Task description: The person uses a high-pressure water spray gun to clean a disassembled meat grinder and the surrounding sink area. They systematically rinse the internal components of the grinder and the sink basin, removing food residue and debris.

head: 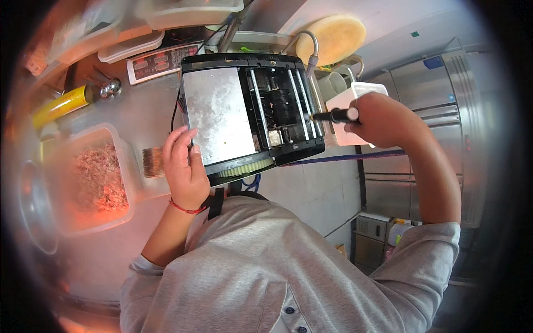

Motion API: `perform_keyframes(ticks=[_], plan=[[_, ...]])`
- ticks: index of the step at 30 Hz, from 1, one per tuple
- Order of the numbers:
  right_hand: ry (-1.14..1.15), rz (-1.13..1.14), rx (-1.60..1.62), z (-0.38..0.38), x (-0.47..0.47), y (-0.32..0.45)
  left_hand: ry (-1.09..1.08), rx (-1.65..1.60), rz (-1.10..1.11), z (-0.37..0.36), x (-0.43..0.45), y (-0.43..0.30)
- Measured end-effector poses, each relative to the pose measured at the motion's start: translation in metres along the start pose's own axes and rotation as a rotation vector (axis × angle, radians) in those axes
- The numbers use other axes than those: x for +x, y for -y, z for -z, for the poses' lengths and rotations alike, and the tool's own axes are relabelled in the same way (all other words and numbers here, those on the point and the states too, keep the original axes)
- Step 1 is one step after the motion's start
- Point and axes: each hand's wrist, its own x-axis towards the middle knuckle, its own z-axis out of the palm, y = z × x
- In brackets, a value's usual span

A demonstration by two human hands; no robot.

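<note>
A meat-cutting machine (220,112) in a black casing lies before me, its inside exposed. It has a bare metal panel, steel bars (302,104), a black ringed blade roller (283,106) and a pale toothed gear (245,167) along the near side. My left hand (185,170) holds the machine's left edge near the front corner. My right hand (377,120) grips a black-handled screwdriver-like tool (339,115); its blurred tip reaches the right-hand bars. A brown comb-like part (153,162) with fine teeth lies beside my left hand.
A plastic tub (131,200) of shredded meat stands left on the steel table (145,98). Behind are a yellow cylinder (62,106), a strainer ball (110,88) and a scale (162,62). A white container (370,88), faucet (314,45) and round board (333,37) are at right.
</note>
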Motion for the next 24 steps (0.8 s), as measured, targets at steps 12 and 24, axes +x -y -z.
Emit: perform_keyframes(ticks=[12, 24], plan=[[-0.269, -0.006, 0.153, 0.028, 0.012, 0.01, -0.036, 0.018, 0.016, -0.004, -0.002, -0.001], [-0.185, 0.168, 0.166, 0.0, 0.019, -0.014, -0.167, -0.246, 0.19, -0.021, -0.012, 0.01]])
